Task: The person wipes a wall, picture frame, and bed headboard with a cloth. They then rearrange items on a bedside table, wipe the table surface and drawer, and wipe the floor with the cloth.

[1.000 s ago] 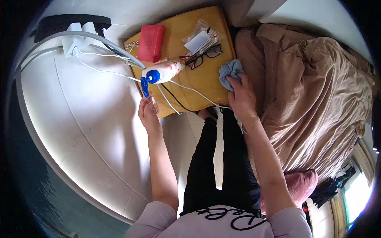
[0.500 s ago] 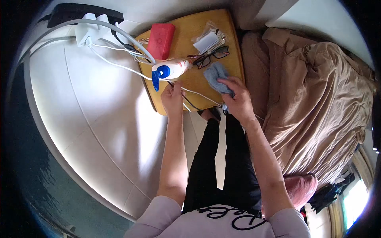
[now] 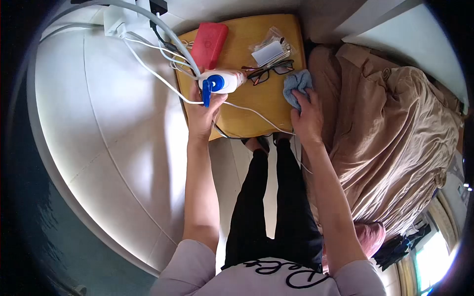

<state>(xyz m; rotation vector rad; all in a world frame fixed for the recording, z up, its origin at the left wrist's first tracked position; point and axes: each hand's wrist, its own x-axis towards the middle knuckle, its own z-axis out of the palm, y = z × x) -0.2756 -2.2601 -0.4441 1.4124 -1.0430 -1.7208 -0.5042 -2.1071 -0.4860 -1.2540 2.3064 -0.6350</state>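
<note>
My left hand (image 3: 201, 117) is wrapped round the near side of a white pump bottle (image 3: 227, 82) with a blue pump head; some fingers are hidden behind it. A white cable (image 3: 168, 89) runs past this hand, and a dark cable (image 3: 219, 131) hangs below it. At the table's right edge, my right hand (image 3: 308, 116) has its fingers closed on a blue-grey cloth (image 3: 296, 85), which is bunched up. Black-framed glasses (image 3: 269, 71) lie between the bottle and the cloth. Behind the bottle is a red box (image 3: 209, 45).
The yellow wooden table (image 3: 247, 116) stands against a wall. A clear bag with a white card (image 3: 269, 53) and cotton swabs lies at its back right. White plugs (image 3: 118, 22) and looping cables are at the upper left. A bed with brown bedding (image 3: 385, 133) is on the right.
My left hand has moved from the cables to the bottle and taken hold of it. My right hand has carried the cloth rightward to the table's edge. The view has shifted slightly.
</note>
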